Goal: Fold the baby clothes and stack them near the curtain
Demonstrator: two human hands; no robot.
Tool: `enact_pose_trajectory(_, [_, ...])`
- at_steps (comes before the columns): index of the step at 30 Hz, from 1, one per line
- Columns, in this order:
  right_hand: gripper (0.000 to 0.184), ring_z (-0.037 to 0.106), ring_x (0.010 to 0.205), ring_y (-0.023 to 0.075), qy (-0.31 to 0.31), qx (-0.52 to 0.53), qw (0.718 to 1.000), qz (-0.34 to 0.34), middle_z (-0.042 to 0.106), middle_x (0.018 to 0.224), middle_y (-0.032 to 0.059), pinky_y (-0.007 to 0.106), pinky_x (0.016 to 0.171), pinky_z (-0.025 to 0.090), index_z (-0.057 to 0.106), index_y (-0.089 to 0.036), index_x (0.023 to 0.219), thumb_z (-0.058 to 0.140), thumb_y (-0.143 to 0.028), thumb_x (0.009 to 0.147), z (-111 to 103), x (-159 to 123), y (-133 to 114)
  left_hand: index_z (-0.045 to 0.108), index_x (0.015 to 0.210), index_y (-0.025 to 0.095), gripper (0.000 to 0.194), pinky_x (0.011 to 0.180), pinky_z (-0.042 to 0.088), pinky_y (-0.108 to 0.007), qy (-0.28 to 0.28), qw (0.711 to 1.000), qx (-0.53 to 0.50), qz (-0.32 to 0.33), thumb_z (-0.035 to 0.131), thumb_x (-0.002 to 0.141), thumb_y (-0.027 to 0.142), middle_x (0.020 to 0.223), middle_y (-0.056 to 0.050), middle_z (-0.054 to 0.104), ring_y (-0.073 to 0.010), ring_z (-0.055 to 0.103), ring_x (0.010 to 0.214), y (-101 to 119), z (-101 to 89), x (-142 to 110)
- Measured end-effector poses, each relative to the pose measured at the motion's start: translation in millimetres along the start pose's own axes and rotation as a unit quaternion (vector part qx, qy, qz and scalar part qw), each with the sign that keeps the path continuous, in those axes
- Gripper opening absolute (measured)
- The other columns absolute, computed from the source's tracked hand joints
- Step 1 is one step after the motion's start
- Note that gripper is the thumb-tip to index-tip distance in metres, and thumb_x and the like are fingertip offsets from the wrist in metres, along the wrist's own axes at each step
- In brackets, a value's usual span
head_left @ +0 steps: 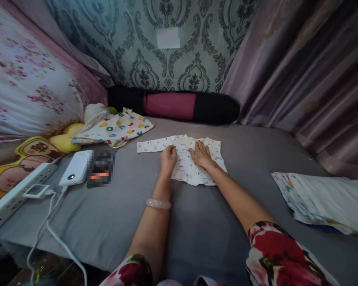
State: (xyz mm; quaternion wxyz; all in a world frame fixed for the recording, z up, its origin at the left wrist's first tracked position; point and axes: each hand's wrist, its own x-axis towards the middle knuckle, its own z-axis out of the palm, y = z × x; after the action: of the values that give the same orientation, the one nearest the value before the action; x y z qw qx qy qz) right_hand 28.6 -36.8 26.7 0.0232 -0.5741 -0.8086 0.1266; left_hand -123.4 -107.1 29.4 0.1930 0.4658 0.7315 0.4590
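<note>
A small white baby shirt [185,171] with a fine dark print lies spread on the grey bed sheet. One long sleeve reaches out straight to the left; on the right side no sleeve sticks out. My left hand [168,159], with a pale bangle on the wrist, is closed, its curled fingertips pinching the cloth where that sleeve joins the body. Flat on the upper right of the shirt rests my right hand [202,155], fingers spread and pressing on the fabric.
Folded clothes [325,198] are stacked at the right. To the left lie a letter-printed garment [122,127], a white power bank [76,169], a blurred-out dark item [100,169], a power strip [20,194] and cables. A black and red bolster [170,105] lies along the wall.
</note>
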Motion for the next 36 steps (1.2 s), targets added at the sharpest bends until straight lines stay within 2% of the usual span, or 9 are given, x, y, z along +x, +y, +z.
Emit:
enact_pose_trajectory(4, [0.069, 0.004, 0.149, 0.0244, -0.001, -0.029, 0.999, -0.022, 0.01, 0.162, 0.014, 0.044, 0.12, 0.001, 0.02, -0.003, 0.154, 0.018, -0.047, 0.1, 3.0, 1.5, -13.3, 0.07, 0.102, 0.014, 0.027, 0.086, 0.049, -0.031, 0.05, 0.997, -0.006, -0.056, 0.048, 0.088, 0.021, 0.093, -0.01, 0.074, -0.0211, 0.067, 0.092, -5.2, -11.0, 9.4])
enact_pose_trajectory(10, [0.072, 0.005, 0.149, 0.0259, -0.004, -0.048, 0.998, -0.029, 0.011, 0.162, 0.0152, 0.045, 0.12, 0.0, 0.018, 0.0, 0.153, 0.021, -0.048, 0.1, 8.4, 7.4, -31.6, 0.068, 0.103, 0.016, 0.028, 0.087, 0.047, -0.031, 0.118, 0.986, 0.001, -0.115, 0.046, 0.088, 0.022, 0.098, -0.009, 0.072, -0.0204, 0.065, 0.093, -18.2, -23.5, 21.8])
enact_pose_trajectory(13, [0.074, 0.006, 0.149, 0.0271, -0.005, -0.045, 0.999, -0.029, 0.011, 0.161, 0.0165, 0.045, 0.12, 0.001, 0.017, 0.002, 0.153, 0.021, -0.049, 0.1, 9.6, 10.8, -35.5, 0.069, 0.104, 0.016, 0.028, 0.095, 0.044, -0.037, 0.154, 0.975, 0.047, -0.151, 0.047, 0.087, 0.022, 0.103, -0.012, 0.069, -0.0245, 0.061, 0.103, -18.4, -29.1, 22.9])
enact_pose_trajectory(18, [0.074, 0.005, 0.149, 0.0279, -0.007, -0.038, 0.999, -0.033, 0.01, 0.161, 0.0181, 0.044, 0.12, 0.001, 0.016, 0.003, 0.153, 0.02, -0.049, 0.1, 10.4, 13.0, -37.6, 0.07, 0.105, 0.02, 0.028, 0.103, 0.037, -0.049, 0.228, 0.941, 0.121, -0.219, 0.052, 0.085, 0.027, 0.132, -0.015, 0.052, -0.0351, 0.044, 0.126, -16.6, -37.5, 20.5])
enact_pose_trajectory(23, [0.073, 0.005, 0.149, 0.0285, -0.004, -0.028, 0.998, -0.049, 0.01, 0.161, 0.0193, 0.045, 0.119, 0.002, 0.017, 0.002, 0.153, 0.021, -0.049, 0.1, 12.3, 14.6, -43.1, 0.067, 0.112, 0.022, 0.033, 0.104, 0.032, -0.055, 0.234, 0.925, 0.186, -0.236, 0.055, 0.086, 0.038, 0.129, -0.018, 0.051, -0.0384, 0.036, 0.132, -26.0, -40.2, 21.6])
enact_pose_trajectory(27, [0.068, 0.01, 0.148, 0.0299, 0.006, -0.013, 0.997, -0.082, 0.016, 0.16, 0.0206, 0.047, 0.119, 0.005, 0.028, 0.001, 0.149, 0.023, -0.046, 0.101, 13.7, 16.5, -52.3, 0.069, 0.109, 0.022, 0.034, 0.103, 0.031, -0.056, 0.222, 0.918, 0.232, -0.234, 0.055, 0.086, 0.043, 0.136, -0.019, 0.048, -0.0391, 0.035, 0.132, -32.9, -38.7, 22.5])
enact_pose_trajectory(30, [0.057, 0.018, 0.146, 0.0293, 0.042, -0.001, 0.991, -0.127, 0.027, 0.157, 0.0193, 0.048, 0.118, 0.008, 0.042, -0.003, 0.142, 0.025, -0.039, 0.102, 13.4, 18.8, -60.2, 0.069, 0.108, 0.023, 0.033, 0.103, 0.031, -0.055, 0.209, 0.918, 0.248, -0.23, 0.055, 0.086, 0.042, 0.14, -0.016, 0.047, -0.0381, 0.035, 0.133, -34.4, -39.3, 23.0])
enact_pose_trajectory(33, [0.045, 0.034, 0.138, 0.0259, 0.075, 0.01, 0.983, -0.169, 0.044, 0.148, 0.0156, 0.045, 0.117, 0.013, 0.053, -0.009, 0.132, 0.027, -0.03, 0.102, 11.6, 23.0, -66.4, 0.069, 0.107, 0.024, 0.03, 0.103, 0.031, -0.055, 0.202, 0.92, 0.248, -0.225, 0.055, 0.086, 0.04, 0.138, -0.013, 0.051, -0.0369, 0.036, 0.132, -33.3, -41.9, 24.5])
enact_pose_trajectory(36, [0.038, 0.048, 0.124, 0.0232, 0.081, 0.013, 0.978, -0.19, 0.058, 0.131, 0.0124, 0.037, 0.111, 0.025, 0.058, -0.013, 0.125, 0.031, -0.024, 0.101, 9.3, 29.3, -69.1, 0.07, 0.107, 0.023, 0.03, 0.103, 0.03, -0.054, 0.194, 0.923, 0.244, -0.226, 0.055, 0.086, 0.039, 0.133, -0.013, 0.056, -0.035, 0.039, 0.129, -31.1, -44.2, 26.2])
